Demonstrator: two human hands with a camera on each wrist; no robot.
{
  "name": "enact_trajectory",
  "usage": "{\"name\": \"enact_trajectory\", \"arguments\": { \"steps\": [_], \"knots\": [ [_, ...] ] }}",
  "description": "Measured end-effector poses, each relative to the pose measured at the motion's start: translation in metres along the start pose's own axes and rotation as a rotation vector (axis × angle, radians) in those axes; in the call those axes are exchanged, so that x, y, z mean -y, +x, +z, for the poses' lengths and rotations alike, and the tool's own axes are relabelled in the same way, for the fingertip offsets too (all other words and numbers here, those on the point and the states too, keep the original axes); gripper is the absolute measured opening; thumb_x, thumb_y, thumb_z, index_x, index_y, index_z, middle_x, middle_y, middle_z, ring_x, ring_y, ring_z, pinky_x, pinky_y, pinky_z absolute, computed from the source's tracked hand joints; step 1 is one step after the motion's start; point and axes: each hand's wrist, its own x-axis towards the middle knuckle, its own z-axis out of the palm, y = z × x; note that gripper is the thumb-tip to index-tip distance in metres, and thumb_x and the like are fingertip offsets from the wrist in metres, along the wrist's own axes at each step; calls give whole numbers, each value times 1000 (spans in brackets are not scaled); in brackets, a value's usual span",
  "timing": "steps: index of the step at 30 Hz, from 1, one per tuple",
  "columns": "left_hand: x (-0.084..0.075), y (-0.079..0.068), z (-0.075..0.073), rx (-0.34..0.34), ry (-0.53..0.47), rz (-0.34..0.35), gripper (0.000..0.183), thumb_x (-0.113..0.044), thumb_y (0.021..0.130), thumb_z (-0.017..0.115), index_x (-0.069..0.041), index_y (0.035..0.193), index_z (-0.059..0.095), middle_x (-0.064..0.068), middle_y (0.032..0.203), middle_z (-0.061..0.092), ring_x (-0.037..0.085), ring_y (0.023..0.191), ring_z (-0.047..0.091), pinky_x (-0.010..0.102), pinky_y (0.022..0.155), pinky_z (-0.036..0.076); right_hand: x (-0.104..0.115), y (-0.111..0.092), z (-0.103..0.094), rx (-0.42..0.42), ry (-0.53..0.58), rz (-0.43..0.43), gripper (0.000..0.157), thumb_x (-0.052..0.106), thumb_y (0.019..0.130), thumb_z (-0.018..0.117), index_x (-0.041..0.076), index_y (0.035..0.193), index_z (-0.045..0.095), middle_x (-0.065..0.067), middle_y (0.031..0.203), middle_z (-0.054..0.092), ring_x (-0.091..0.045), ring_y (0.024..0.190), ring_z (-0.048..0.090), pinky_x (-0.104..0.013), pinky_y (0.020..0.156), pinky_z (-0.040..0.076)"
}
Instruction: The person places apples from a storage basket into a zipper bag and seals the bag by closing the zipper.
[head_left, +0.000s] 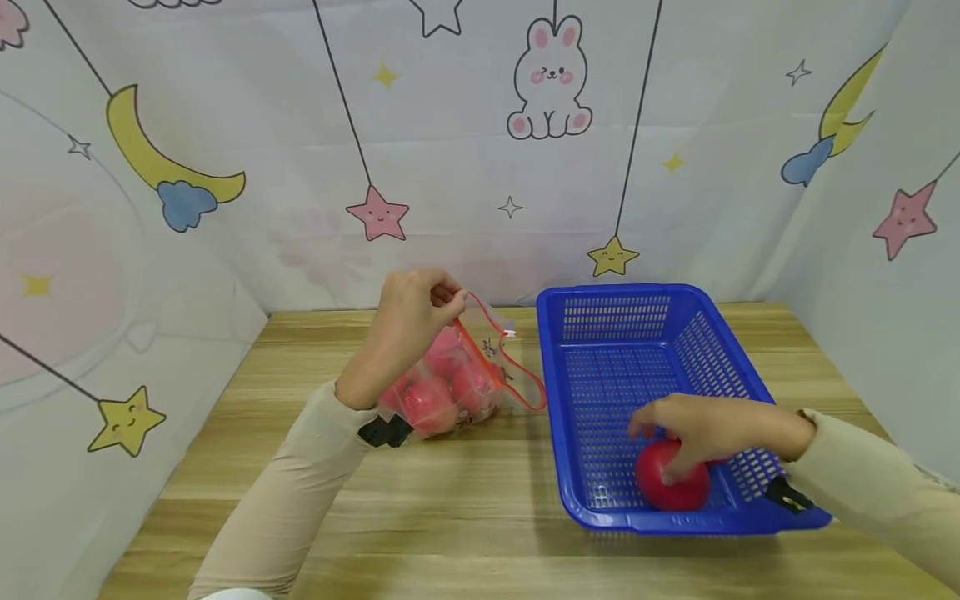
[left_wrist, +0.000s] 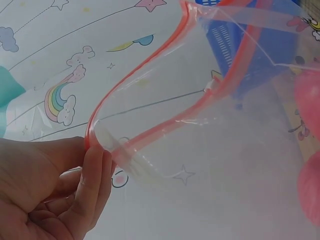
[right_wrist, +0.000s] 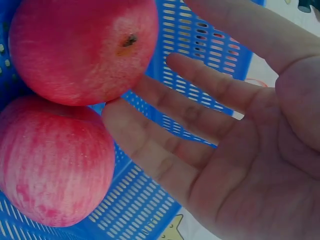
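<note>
My left hand (head_left: 412, 321) pinches the red-edged rim of a clear plastic zip bag (left_wrist: 210, 155) between thumb and fingers, lifting that corner. Several red apples (head_left: 431, 404) fill the bag, which rests on the table. In the left wrist view the bag's mouth gapes beside the fingers. On the right, my right hand (head_left: 708, 425) is inside a blue plastic basket (head_left: 622, 292), over a red apple (head_left: 678, 492). The right wrist view shows its fingers extended and spread, fingertips right at two apples, an upper one (right_wrist: 82, 50) and a striped one (right_wrist: 55, 165).
Both the bag and the basket stand on a wood-grain table (head_left: 442, 533), the bag to the left of the basket. A white printed curtain (head_left: 465, 150) hangs behind the table and along both sides. The basket has raised, slotted walls.
</note>
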Motion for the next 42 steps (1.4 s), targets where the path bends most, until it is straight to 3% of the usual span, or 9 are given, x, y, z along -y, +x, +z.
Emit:
{"name": "enact_trajectory", "arguments": {
  "steps": [7, 14, 21, 26, 33, 42],
  "knots": [
    [1, 0, 0, -7, 1, 16, 8, -1, 89, 68, 1, 84, 74, 8, 74, 71, 16, 65, 68, 31, 62, 57, -2, -2, 3, 27, -44, 8, 53, 12, 70, 86, 11, 118, 64, -4, 117, 62, -28, 106, 58, -42, 79, 56],
    [1, 0, 3, 5, -5, 22, 8, -1, 89, 68, 1, 83, 73, 8, 75, 71, 16, 66, 69, 31, 63, 57, -5, -1, 6, 48, -108, -9, 66, -3, 56, 88, 19, 114, 65, 6, 109, 59, -22, 102, 58, -40, 77, 56],
    [1, 1, 6, 15, -6, 21, 7, -1, 88, 68, 1, 83, 73, 8, 75, 71, 16, 68, 69, 30, 64, 57, -7, 1, 11, 82, -137, -3, 69, 0, 54, 92, 22, 114, 66, 10, 111, 57, -21, 104, 58, -44, 78, 56],
    [1, 1, 7, 23, -16, 18, 8, -1, 88, 68, 1, 83, 73, 8, 75, 71, 15, 66, 69, 29, 63, 57, -7, 2, 13, 91, -163, -8, 71, 0, 53, 92, 22, 116, 66, 6, 115, 58, -25, 106, 58, -48, 79, 56],
    [1, 2, 9, 29, -22, 30, 8, -2, 89, 68, 1, 84, 73, 8, 75, 71, 15, 67, 69, 29, 63, 57, -9, 3, 14, 115, -201, 20, 74, 0, 52, 93, 24, 116, 65, -12, 131, 58, -40, 119, 55, -57, 81, 55],
    [2, 1, 10, 28, -16, 26, 8, -1, 89, 68, 0, 84, 74, 8, 75, 71, 16, 67, 69, 29, 64, 57, -12, 4, 18, 98, -276, -19, 75, 11, 50, 96, 25, 117, 64, -9, 127, 60, -36, 116, 57, -56, 85, 53]
  ]
}}
